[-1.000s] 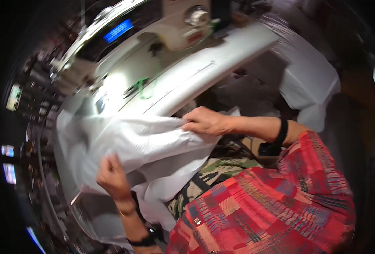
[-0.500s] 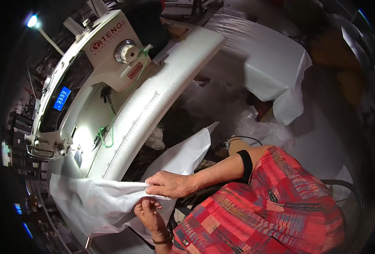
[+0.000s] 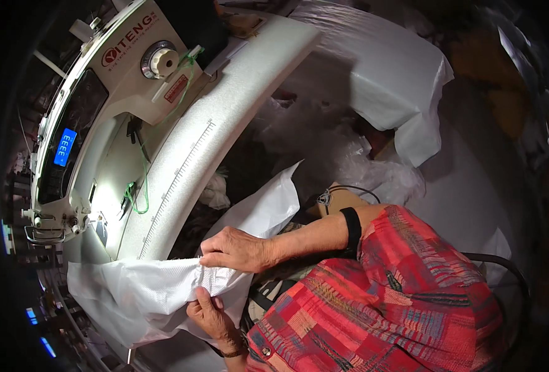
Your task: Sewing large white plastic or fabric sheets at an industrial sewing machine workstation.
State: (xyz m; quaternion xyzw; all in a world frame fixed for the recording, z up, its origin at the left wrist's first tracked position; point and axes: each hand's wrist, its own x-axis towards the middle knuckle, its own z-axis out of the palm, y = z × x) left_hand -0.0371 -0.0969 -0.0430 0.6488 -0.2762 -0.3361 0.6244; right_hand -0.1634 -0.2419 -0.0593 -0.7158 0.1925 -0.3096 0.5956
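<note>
A white woven sheet [image 3: 132, 291] hangs over the near end of the sewing machine bed and reaches to my hands. My right hand [image 3: 237, 249] is closed on its upper edge, thumb and fingers pinching a folded, ribbed strip. Just below, my left hand [image 3: 214, 317] holds the lower part of that fold, its thumb lying against the cloth and its other fingers curled, partly hidden. Another pale flap of sheet [image 3: 265, 201] rises behind my right hand. The white sewing machine [image 3: 119, 74] stands at the upper left, its lit needle area beyond the sheet.
A ruler scale [image 3: 175, 186] runs along the rounded front edge of the machine bed. Green thread [image 3: 144, 192] hangs by the machine. White sheeting [image 3: 392, 74] drapes at the upper right, above crumpled clear plastic [image 3: 386, 183]. A black cable [image 3: 504, 263] curves behind my red patterned garment.
My view has shifted, so the machine sits farther left. My right hand has spread the folded edge upward, and my left thumb now lies straight along the cloth, showing more ribbed strip between the hands.
</note>
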